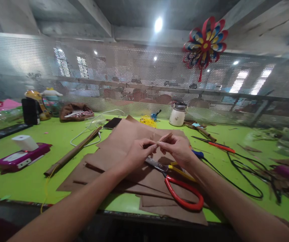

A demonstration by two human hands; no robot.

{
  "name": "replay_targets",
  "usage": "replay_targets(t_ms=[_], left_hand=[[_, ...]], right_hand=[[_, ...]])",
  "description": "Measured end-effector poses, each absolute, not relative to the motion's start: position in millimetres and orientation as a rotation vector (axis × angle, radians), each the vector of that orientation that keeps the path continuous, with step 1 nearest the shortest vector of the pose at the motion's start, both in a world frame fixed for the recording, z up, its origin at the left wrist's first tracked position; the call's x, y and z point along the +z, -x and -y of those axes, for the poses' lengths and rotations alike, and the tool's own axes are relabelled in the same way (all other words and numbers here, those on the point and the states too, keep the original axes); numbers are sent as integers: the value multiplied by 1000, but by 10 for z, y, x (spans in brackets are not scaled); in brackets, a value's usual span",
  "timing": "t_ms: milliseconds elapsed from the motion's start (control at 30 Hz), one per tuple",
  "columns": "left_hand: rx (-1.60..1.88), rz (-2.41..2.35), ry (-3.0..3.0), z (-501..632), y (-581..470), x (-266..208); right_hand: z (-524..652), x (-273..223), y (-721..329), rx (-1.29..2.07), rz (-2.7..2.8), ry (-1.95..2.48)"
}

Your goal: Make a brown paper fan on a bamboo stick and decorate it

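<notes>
Scissors (164, 168) on paper (125, 139), jar (177, 116) behind (rightward)

On the green desk (58, 134), a white adapter (25, 143) sits on a purple power strip (31, 158) at left. A white jar (177, 116) with a dark lid (180, 105) stands near the perforated screen (134, 67). At upper right hangs a red, blue and yellow flower-shaped ornament (205, 46).

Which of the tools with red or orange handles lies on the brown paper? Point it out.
The red-looped scissors, lying on the paper; the slim orange-handled tool lies farther right, on the green tabletop.
</notes>
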State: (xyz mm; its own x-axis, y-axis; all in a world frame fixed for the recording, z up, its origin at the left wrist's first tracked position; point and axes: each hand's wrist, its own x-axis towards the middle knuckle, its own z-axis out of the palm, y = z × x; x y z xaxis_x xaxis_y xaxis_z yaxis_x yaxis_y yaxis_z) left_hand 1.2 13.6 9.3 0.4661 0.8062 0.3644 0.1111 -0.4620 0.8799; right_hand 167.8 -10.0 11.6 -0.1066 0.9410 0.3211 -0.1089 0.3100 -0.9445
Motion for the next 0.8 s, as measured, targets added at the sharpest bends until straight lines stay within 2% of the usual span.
replay_targets(t_ms=[233,500,800], left_hand=[[1024,-776,-1759,-118,-41,95],[1075,-820,-1849,-107,-25,77],[1022,-772,-1796,-127,-40,63]], right_hand=[[125,148,-1638,1023,1316,811],[155,150,-1583,1181,1223,846],[134,114,-1586,941,1287,892]])
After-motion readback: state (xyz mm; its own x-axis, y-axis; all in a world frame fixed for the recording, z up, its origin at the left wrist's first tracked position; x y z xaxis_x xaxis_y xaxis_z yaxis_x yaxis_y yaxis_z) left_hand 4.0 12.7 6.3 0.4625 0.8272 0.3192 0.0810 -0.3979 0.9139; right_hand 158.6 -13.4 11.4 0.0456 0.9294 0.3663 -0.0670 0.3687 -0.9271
